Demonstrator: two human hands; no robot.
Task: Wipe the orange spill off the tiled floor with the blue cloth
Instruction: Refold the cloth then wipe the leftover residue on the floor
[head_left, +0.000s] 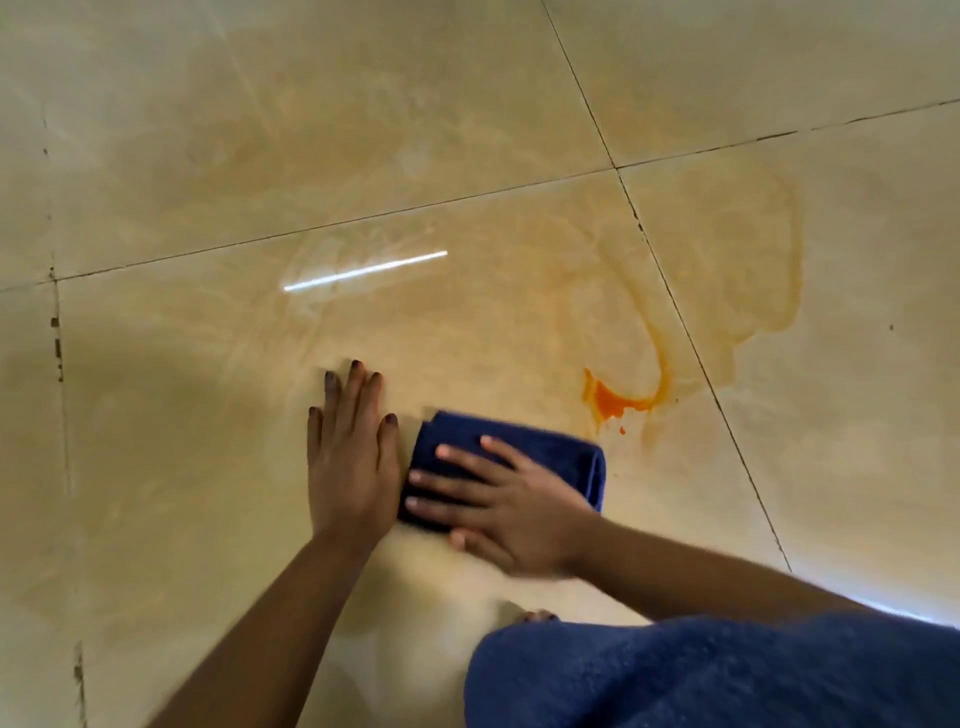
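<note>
Blue cloth (501, 462) under right hand (511, 512)

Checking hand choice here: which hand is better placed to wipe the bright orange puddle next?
Right hand: it presses the folded blue cloth, nearest the orange puddle. Left hand lies flat on bare tile.
</note>
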